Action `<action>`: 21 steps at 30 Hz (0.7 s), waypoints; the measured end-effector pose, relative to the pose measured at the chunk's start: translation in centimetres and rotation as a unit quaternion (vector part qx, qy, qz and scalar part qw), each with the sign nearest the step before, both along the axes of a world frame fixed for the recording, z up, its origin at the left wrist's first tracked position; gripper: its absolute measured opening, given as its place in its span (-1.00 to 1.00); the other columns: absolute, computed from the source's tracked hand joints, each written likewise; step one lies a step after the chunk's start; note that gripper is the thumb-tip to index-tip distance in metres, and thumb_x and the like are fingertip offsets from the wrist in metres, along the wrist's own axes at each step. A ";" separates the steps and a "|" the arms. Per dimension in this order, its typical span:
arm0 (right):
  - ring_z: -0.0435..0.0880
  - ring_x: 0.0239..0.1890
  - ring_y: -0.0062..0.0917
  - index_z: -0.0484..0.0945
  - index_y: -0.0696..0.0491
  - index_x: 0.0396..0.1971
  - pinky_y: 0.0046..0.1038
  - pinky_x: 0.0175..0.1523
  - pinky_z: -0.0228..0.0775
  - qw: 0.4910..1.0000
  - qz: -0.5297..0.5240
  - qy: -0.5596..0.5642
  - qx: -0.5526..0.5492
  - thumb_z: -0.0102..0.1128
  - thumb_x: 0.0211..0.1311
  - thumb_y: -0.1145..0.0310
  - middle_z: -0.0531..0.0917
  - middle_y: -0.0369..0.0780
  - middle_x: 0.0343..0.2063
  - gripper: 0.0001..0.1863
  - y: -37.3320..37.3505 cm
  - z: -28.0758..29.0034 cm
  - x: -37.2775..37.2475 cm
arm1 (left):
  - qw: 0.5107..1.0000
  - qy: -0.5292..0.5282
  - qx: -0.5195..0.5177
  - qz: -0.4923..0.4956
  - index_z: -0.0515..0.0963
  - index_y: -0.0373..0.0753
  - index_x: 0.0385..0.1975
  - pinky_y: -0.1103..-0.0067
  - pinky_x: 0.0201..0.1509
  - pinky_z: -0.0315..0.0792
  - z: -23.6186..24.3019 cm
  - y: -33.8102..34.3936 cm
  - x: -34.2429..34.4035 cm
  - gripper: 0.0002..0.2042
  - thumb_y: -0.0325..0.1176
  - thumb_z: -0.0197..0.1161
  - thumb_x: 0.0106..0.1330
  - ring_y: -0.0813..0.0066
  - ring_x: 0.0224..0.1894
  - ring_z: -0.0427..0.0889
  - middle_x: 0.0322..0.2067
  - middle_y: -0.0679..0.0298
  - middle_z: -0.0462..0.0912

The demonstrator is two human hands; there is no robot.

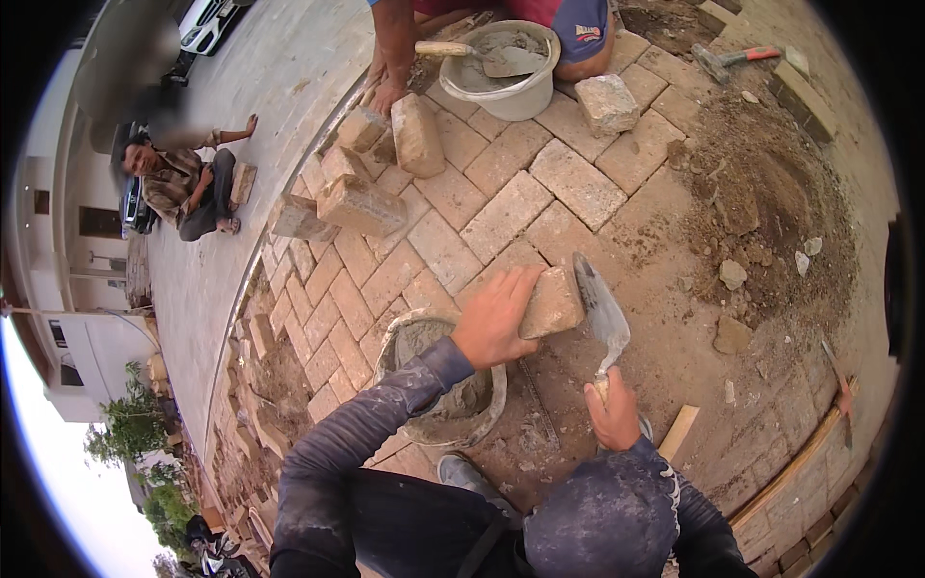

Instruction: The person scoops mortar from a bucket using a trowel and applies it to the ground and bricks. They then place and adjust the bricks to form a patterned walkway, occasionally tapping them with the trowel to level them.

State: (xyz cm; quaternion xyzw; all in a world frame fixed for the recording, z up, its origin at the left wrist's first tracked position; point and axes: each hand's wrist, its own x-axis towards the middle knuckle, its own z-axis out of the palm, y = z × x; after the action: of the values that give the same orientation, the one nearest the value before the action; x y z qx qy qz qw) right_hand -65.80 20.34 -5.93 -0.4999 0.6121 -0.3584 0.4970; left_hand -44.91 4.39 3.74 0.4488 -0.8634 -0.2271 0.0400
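My left hand (496, 313) grips a tan paver brick (553, 301) by its near side, holding it above the paved ground. Just to the right, my right hand (612, 412) is closed on the handle of a pointed trowel (601, 308). The trowel's blade lies against or very near the brick's right end. Beneath my left forearm sits a round bucket (491, 405) of grey wet mortar (429, 337), partly hidden by the arm. Behind the brick stretch pavers (501, 217) laid in a herringbone pattern.
A co-worker's arm (390, 48) reaches to loose blocks (416, 135) beside another mortar bucket (506, 101) holding a trowel. Another person (183, 188) sits left on concrete. A hammer (723, 63), soil pile (752, 212), pick-like tool (843, 395) and wood strip (679, 429) lie right.
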 end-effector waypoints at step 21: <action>0.62 -0.44 0.08 0.41 0.18 -0.06 -0.11 -0.36 0.42 0.994 -0.038 0.098 -0.011 0.17 0.35 0.27 0.60 0.09 -0.51 -0.68 0.1 0.5 -1.9 | 0.942 0.021 0.192 0.276 0.19 -0.31 0.41 0.20 0.05 0.53 0.1 -1.8 -2.1 0.08 0.47 0.21 0.07 -0.14 -0.04 0.67 -0.09 -0.18 0.67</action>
State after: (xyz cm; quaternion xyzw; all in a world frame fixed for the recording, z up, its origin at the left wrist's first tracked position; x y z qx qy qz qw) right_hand -67.70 20.43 -5.48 -0.5146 0.6721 -0.3334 0.4152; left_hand -47.01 2.55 3.81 0.6636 -0.6447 -0.3782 0.0322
